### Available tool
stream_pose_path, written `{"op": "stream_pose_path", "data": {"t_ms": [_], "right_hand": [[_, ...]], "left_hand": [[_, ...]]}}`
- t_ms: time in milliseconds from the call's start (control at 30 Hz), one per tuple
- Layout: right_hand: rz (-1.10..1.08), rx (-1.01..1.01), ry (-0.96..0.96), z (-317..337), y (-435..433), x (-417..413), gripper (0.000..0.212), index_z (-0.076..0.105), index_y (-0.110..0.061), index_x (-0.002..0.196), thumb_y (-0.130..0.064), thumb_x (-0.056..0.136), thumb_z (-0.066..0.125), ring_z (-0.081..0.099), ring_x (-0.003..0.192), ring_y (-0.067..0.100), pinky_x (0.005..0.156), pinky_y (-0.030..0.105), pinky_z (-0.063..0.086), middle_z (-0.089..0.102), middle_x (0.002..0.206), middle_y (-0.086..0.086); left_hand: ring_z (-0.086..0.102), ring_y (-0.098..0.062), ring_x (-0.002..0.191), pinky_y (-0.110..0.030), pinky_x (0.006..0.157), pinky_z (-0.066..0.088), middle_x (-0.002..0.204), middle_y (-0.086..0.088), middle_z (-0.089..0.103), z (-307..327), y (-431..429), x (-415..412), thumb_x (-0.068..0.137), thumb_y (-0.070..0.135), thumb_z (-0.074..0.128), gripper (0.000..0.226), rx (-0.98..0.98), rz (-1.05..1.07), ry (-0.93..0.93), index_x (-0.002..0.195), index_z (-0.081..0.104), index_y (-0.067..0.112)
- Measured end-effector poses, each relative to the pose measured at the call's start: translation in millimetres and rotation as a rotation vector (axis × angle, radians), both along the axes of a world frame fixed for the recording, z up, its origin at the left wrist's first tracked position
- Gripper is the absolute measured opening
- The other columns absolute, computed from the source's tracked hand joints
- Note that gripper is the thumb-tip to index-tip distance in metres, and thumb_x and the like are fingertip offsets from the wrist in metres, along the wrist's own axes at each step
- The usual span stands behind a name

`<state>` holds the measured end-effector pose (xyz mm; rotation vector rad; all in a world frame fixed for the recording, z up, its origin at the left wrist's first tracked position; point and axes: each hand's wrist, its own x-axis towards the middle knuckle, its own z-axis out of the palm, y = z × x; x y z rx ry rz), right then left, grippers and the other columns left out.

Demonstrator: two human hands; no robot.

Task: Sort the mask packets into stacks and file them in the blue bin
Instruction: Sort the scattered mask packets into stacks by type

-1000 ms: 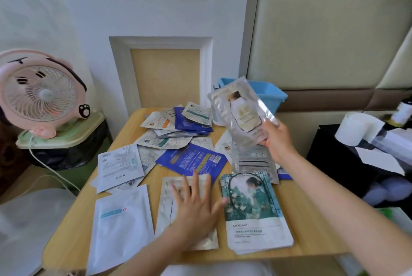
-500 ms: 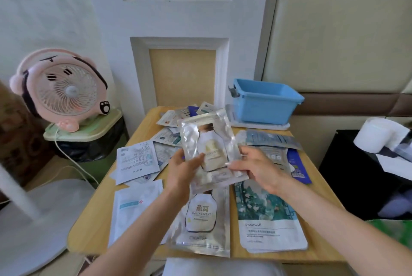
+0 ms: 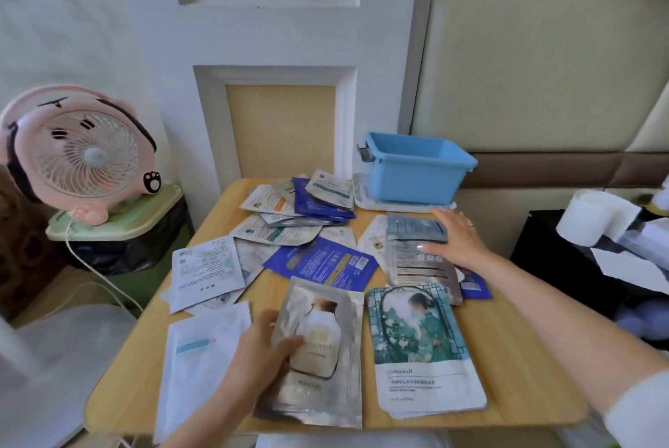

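Head view, looking down: the left hand [image 3: 262, 351] has its grip on the left edge of a silver packet [image 3: 322, 350], with the thumb [image 3: 289, 343] laid across the printed face and the rest of the hand curled at the packet's side. That packet lies flat at the near edge of the desk [image 3: 514, 375]; whether other packets lie under it cannot be made out.

Just to its left is a plain white packet [image 3: 201, 353], and touching its right side is a stack of teal packets [image 3: 421, 350] showing a figure among flowers. A dark blue packet [image 3: 322, 263] lies just beyond the silver one, its near corner tucked under it.

The right hand [image 3: 459, 241] is further back on the right, fingers straight and spread, its grip closed on nothing, palm down on a small stack of grey packets [image 3: 412, 259].

A loose heap of packets [image 3: 289, 208], white, blue and silver, covers the far middle of the desk, and more white ones [image 3: 204, 266] are fanned out on the left.

The blue bin [image 3: 416, 176] stands upright at the far right corner on a white tray [image 3: 362, 194], just beyond the right hand.

Off the desk, a pink fan [image 3: 83, 158] stands to the left and a paper roll [image 3: 593, 216] to the right.
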<state>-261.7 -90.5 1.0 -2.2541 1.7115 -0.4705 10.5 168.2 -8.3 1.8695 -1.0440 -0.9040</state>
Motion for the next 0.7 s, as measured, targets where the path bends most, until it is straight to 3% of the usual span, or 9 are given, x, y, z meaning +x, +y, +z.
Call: {"op": "stream_pose_path", "data": {"t_ms": [67,167,233,333,467,567,633,700], "right_hand": [[0.006,0.043,0.073,-7,-5,1,0.097,0.009,-0.031,0.151,-0.057,0.077,0.066,0.0,0.147,0.027,0.118,0.048,0.009,0.002,0.16,0.001],[0.008,0.131,0.134,-14,-14,11,0.105,0.003,-0.038,0.15,-0.073,0.069,0.06,0.001,0.147,0.029,0.117,0.054,0.006,-0.002,0.16,-0.001],[-0.004,0.212,0.1,-17,-17,19,0.11,0.006,-0.038,0.149,-0.081,0.062,0.056,0.01,0.146,0.03,0.116,0.053,0.014,0.006,0.16,0.002],[-0.027,0.185,0.101,-12,-16,25,0.088,0.018,-0.033,0.15,-0.067,0.078,0.056,0.03,0.14,0.03,0.113,0.044,0.026,0.03,0.154,0.004],[-0.07,-0.061,0.275,-11,-18,24,0.045,0.041,-0.031,0.141,-0.043,0.098,0.039,0.05,0.123,0.032,0.1,0.037,0.042,0.053,0.138,0.009],[-0.061,-0.226,0.284,-10,-19,20,0.033,0.056,-0.02,0.124,-0.017,0.098,0.036,0.061,0.098,0.033,0.079,0.036,0.05,0.065,0.115,0.013],[-0.079,-0.347,0.019,11,-10,25,0.021,0.058,-0.005,0.105,-0.009,0.097,0.038,0.061,0.082,0.032,0.057,0.03,0.041,0.064,0.094,0.015],[-0.094,-0.242,-0.522,40,9,32,0.02,0.058,0.002,0.09,-0.008,0.098,0.042,0.054,0.076,0.026,0.054,0.026,0.032,0.057,0.081,0.017]], "left_hand": [[0.057,-0.025,0.1,-0.035,0.086,0.048,0.113,-0.008,0.055,-7,-1,-2,0.076,0.016,0.076,0.064,-0.034,0.029,-0.2,0.129,0.041,0.014],[0.031,-0.025,0.131,-0.038,0.106,0.032,0.143,-0.008,0.031,-10,-4,1,0.068,0.036,0.081,0.093,-0.305,-0.068,-0.727,0.143,0.028,0.02],[0.017,-0.021,0.138,-0.044,0.112,0.02,0.152,0.0,0.021,-20,-7,2,0.075,0.049,0.068,0.087,-0.426,-0.334,-0.931,0.146,0.02,0.035],[0.012,-0.024,0.141,-0.042,0.108,0.006,0.151,0.003,0.034,-43,-5,-1,0.089,0.069,0.027,0.065,-0.309,-0.553,-1.263,0.147,0.019,0.039],[0.012,-0.023,0.141,-0.041,0.106,0.007,0.146,0.004,0.042,-54,1,-3,0.09,0.07,0.02,0.063,-0.185,-0.566,-1.22,0.145,0.025,0.04],[0.005,-0.02,0.145,-0.04,0.107,0.004,0.142,0.005,0.046,-54,-1,-4,0.088,0.072,0.021,0.065,-0.178,-0.561,-1.198,0.145,0.023,0.041],[0.023,-0.016,0.142,-0.04,0.108,0.002,0.137,0.008,0.052,-52,-2,-5,0.087,0.074,0.021,0.066,-0.126,-0.593,-1.181,0.145,0.02,0.042],[0.029,-0.008,0.138,-0.039,0.109,0.004,0.132,0.013,0.056,-35,-8,-5,0.089,0.071,0.018,0.062,-0.214,-0.534,-1.141,0.143,0.025,0.042]]}}
